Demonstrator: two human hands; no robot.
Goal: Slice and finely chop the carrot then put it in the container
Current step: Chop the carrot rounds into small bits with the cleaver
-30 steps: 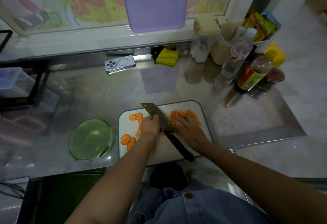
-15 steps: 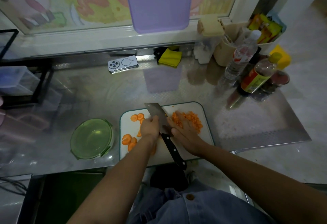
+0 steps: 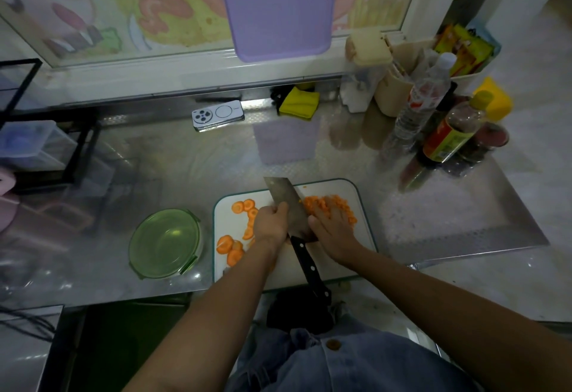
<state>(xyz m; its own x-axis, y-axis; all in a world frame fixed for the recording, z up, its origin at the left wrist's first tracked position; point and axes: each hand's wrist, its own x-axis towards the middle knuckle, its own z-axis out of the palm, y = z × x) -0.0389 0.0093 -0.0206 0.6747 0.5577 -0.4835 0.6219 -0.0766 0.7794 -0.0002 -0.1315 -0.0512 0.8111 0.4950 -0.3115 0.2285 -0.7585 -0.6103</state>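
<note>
A white cutting board (image 3: 335,263) lies at the counter's front edge. Round carrot slices (image 3: 244,206) are scattered on its left half, and a pile of chopped carrot (image 3: 313,202) sits on its right half. A cleaver (image 3: 280,191) stands between them, its black handle (image 3: 309,271) pointing back at me with no hand on it. My left hand (image 3: 270,221) grips the blade from the left. My right hand (image 3: 332,229) rests flat on the chopped pile, fingers straight, against the blade's right side. The green round container (image 3: 165,241) stands to the left of the board, with nothing visible in it.
A phone (image 3: 218,114) and a yellow cloth (image 3: 298,102) lie at the back of the steel counter. Bottles (image 3: 450,133) and a beige holder (image 3: 393,94) crowd the back right. A black rack (image 3: 46,150) holding plastic boxes stands at the left. A purple board (image 3: 278,4) hangs above.
The cleaver has turned a little, its handle swinging nearer to me. My right hand has slid farther over the chopped carrot. My left hand stays on the blade.
</note>
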